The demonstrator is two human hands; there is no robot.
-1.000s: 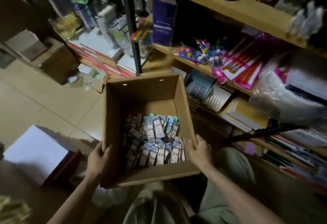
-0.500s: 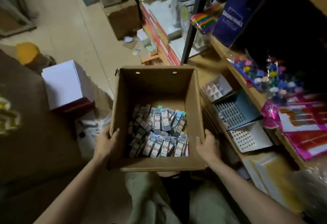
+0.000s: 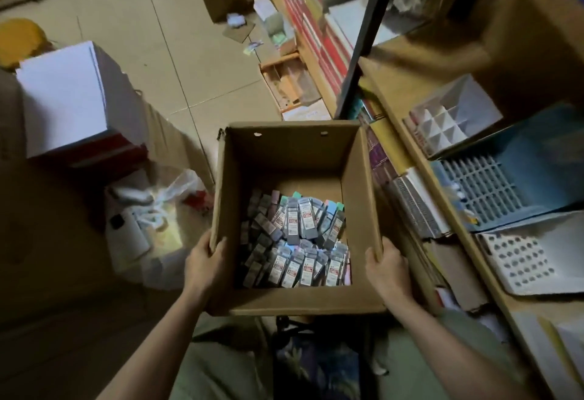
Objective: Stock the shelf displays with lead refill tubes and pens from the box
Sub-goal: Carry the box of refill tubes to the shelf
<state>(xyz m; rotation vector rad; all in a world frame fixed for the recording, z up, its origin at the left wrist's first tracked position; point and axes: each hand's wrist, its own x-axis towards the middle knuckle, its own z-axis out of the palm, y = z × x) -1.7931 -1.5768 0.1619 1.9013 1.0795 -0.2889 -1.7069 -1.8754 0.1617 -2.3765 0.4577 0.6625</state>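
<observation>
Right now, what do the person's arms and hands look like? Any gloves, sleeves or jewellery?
Both arms are bare from the bottom of the picture to the fingers: no sleeves show. The left hand and right hand wear no gloves, and no rings, watch or bracelet can be seen on the parts in view. Below the arms, pale green clothing covers the legs. The dim light hides finer detail.

A plain brown cardboard box [image 3: 292,159] is seen. Small grey packs with white and red labels [image 3: 301,243] are piled in it; some tops are green, blue or pink. A blue plastic tray with slots [image 3: 505,185] and a white tray dotted with round holes [image 3: 524,257] are seen.
</observation>
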